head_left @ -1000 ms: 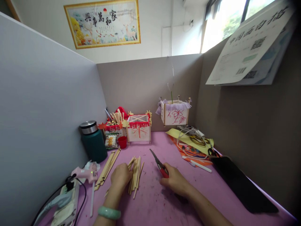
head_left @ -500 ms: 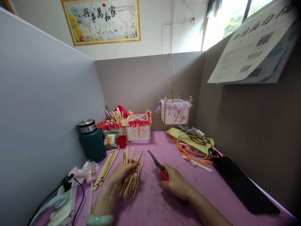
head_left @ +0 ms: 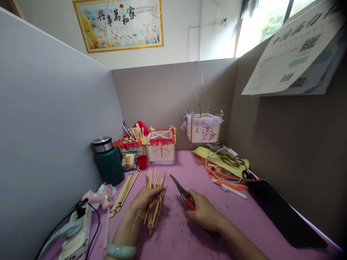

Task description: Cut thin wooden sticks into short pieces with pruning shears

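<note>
Only got the head cam, so here's that. My left hand (head_left: pixel 146 200) is wrapped round a loose bunch of thin wooden sticks (head_left: pixel 153 213), thumb across the front, ends fanned out unevenly above and below my grip. The bunch is in front of me over the pink desk (head_left: pixel 176 238); can't tell if the bottom ends touch it. My right hand (head_left: pixel 203 213) is closed round the red-handled pliers (head_left: pixel 182 190), nose pointing away from me.

I'd guess the sticks are super light, stiff, not very slippery, but easy to snap singly. They'd probably slide against each other, so I'd hold the bunch round its middle, snug rather than crushing.
</note>
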`<state>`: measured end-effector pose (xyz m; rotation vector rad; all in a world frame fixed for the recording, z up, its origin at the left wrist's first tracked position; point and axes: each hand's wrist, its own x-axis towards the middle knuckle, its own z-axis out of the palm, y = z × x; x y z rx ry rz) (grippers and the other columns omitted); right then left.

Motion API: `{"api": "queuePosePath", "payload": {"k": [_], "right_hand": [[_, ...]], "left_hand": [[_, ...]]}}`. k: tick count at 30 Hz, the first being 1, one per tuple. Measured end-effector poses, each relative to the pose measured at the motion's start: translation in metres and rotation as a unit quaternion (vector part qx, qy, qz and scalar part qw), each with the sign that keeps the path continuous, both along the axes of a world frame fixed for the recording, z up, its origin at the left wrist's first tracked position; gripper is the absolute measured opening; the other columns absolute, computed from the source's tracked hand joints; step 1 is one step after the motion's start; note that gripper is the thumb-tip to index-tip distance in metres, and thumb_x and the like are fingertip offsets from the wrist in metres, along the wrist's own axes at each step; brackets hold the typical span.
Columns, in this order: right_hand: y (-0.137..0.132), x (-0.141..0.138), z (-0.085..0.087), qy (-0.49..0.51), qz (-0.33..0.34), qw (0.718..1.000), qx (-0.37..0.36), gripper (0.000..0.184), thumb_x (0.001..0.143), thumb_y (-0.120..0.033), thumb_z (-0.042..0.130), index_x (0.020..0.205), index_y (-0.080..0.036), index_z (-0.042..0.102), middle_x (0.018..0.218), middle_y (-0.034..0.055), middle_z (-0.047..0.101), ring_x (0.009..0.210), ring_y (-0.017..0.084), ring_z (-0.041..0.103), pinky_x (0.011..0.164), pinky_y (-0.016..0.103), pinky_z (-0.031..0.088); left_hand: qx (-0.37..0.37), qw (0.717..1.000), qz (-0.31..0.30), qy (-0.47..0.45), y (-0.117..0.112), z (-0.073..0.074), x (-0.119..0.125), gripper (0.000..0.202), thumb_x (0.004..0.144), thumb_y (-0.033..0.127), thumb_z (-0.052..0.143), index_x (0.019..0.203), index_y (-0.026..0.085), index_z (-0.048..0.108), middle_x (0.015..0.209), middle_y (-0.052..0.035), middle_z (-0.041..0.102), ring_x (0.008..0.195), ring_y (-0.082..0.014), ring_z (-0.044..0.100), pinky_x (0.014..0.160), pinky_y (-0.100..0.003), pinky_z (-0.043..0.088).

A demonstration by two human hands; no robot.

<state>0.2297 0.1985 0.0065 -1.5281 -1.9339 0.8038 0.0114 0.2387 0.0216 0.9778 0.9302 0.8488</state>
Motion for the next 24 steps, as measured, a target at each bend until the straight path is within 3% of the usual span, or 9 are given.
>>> {"api": "queuePosePath", "payload": {"k": [11,24], "right_hand": [[-0.0007,-0.0010,0.0017,-0.013,0.009,1.000,-0.002,0.024,0.061,-0.020,0.058,0.082,-0.020,0.047,0.070,-0.0046,0.051,0.062,0.011,0.043,0.055,0.023,0.023],[-0.0009,-0.0008,-0.0016,-0.026,0.015,1.000,-0.003,0.025,0.060,-0.020,0.059,0.083,-0.020,0.048,0.071,-0.0041,0.053,0.063,0.012,0.045,0.055,0.023,0.024]], "left_hand": [[0.004,1.000,0.027,-0.004,-0.0006,0.0006,0.0001,0.024,0.066,0.032,0.073,0.071,0.010,0.065,0.031,0.0083,0.037,0.028,-0.0029,0.026,0.036,-0.017,0.022],[0.011,1.000,0.015,0.014,0.0010,-0.0030,-0.0010,0.030,0.066,0.038,0.072,0.060,0.014,0.055,0.028,0.0095,0.031,0.028,-0.0040,0.026,0.035,-0.017,0.022]]}}
